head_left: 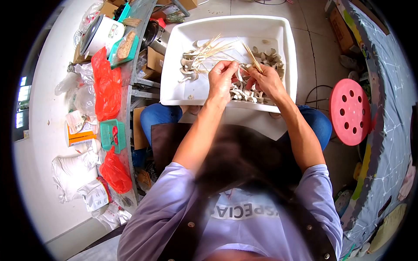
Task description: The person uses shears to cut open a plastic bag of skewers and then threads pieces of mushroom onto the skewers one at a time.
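To my left stands a round white plastic bucket [106,37] with a label too small to read, then a rectangular white plastic tub [169,87] with grey-white curved pieces on thin pale sticks [217,51] at its left. My left hand [223,79] is over the tub, thumb and forefinger pinched narrow, on what I cannot tell, while black upside-down letters on my lilac shirt [244,230] read "SPECIA". My right hand [266,81] grips a bundle of bare pale sticks [252,56] above loose grey-white pieces [244,94], left of a round red stool with holes [351,114].
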{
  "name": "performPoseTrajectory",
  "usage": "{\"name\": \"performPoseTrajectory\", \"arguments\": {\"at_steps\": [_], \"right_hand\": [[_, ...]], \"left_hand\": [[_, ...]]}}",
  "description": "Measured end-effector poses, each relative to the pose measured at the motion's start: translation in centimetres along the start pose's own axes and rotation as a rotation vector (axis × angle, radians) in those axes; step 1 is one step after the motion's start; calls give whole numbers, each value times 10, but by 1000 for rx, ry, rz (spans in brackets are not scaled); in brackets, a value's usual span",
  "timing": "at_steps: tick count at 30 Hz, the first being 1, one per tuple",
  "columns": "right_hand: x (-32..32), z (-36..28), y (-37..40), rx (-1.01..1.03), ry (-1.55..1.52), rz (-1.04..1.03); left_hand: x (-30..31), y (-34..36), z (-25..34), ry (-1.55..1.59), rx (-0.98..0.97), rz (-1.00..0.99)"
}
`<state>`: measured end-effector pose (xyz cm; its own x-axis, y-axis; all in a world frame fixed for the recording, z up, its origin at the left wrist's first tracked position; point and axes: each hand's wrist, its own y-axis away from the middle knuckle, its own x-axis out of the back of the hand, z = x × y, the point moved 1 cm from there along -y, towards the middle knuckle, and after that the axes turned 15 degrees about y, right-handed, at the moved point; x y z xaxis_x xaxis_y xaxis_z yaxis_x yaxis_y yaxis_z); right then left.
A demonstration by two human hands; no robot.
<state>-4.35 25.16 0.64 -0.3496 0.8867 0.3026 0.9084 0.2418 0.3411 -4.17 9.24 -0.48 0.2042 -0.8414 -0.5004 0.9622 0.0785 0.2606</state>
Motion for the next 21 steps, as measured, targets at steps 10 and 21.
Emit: {"name": "performPoseTrajectory", "arguments": {"at_steps": [10, 21], "right_hand": [[2, 0, 5, 157, -11, 112], [0, 2, 4, 156, 35, 80]], "left_hand": [[23, -9, 23, 373, 33, -10], [34, -18, 42, 467, -101, -19]]}}
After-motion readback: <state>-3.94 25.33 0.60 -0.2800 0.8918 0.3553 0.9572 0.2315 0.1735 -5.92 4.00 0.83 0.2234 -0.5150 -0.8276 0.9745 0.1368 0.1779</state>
